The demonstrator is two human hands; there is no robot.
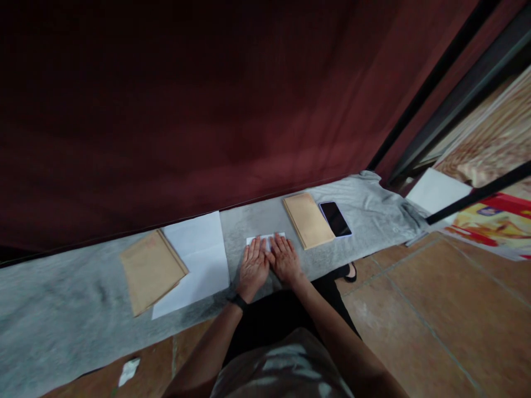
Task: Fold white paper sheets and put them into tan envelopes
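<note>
Left hand (254,270) and right hand (286,260) open flat, palms down on small white paper (269,242), grey cloth-covered tabletop (74,293) beneath, rectangular tan paper stack (309,221) and black-screened phone (335,219) rightward, skewed tan paper pile (152,271) overlapping large white sheet (203,260) leftward

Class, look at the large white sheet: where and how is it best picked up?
Probably pinch the large white sheet by its near right corner, coming from the right. It lies flat, with brown paper covering part of its left side; that corner is bare and close to the left hand.
</note>
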